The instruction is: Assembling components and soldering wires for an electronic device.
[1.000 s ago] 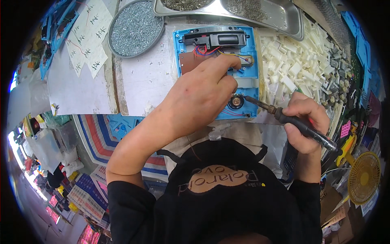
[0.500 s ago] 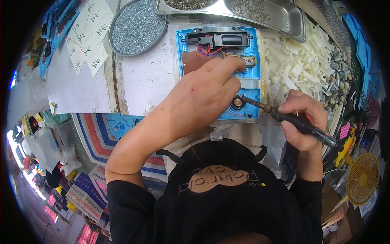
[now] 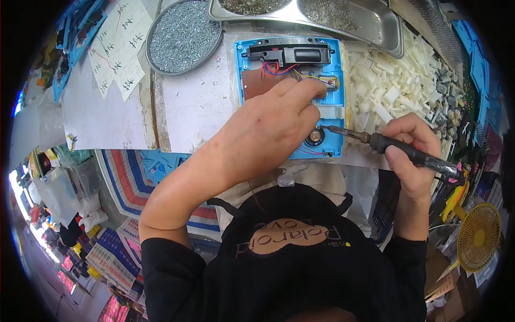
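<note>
A blue plastic housing [image 3: 336, 114] lies on the bench in front of me, with a long black part [image 3: 289, 54] across its far end, a brown board [image 3: 258, 84] and thin red, blue and yellow wires [image 3: 272, 68]. My left hand [image 3: 273, 118] reaches over the housing, fingers bent and closed near a small yellow-edged part [image 3: 331, 82]; whatever they pinch is hidden. Wrapped in my right hand [image 3: 413, 153] is a soldering iron [image 3: 394, 148] with a black handle. Its tip points left, just above a round dark speaker-like part [image 3: 315, 136] at the housing's near end.
Beyond the housing stand a round tray of small screws [image 3: 183, 37] and a steel tray with compartments [image 3: 375, 27] holding small metal parts. White plastic pieces [image 3: 397, 80] are heaped to the right. A yellow fan [image 3: 479, 236] is at far right, a marked paper sheet [image 3: 119, 51] at far left.
My right hand has drawn the soldering iron to the right, its tip shifting away from the fingers of my left hand. My left hand stays almost in place.
</note>
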Motion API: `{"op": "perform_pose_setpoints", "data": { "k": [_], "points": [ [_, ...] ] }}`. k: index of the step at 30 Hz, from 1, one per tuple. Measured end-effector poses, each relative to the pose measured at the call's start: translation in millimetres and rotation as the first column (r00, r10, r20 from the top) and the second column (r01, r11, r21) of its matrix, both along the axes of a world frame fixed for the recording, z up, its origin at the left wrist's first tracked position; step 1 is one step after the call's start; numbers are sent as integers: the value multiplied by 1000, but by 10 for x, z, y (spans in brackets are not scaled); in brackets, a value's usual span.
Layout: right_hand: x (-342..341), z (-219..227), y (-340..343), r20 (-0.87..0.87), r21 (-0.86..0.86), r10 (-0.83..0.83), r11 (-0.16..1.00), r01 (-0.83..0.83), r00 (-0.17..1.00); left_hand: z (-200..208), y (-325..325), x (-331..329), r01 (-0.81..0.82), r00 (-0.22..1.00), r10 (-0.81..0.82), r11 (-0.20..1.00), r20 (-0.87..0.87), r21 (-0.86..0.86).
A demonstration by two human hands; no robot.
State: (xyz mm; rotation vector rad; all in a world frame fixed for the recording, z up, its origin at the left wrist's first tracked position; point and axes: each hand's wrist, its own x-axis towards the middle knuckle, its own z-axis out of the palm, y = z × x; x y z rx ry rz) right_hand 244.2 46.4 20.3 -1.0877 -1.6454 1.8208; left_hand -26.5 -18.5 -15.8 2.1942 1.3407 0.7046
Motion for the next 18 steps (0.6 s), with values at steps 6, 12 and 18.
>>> {"op": "perform_pose_setpoints", "data": {
  "k": [6,12,18],
  "points": [
    [3,-17,-49,-16,23,-36,999,36,999,4,7,-6,5,1000,-5,1000,-14,1],
    [-78,-43,-50,-15,39,34,999,-34,999,11,8,-3,1,1000,-1,1000,-11,4],
    [-111,-28,-34,20,64,69,995,-70,997,13,2,2,-5,1000,5,1000,6,-11]
  ]
}}
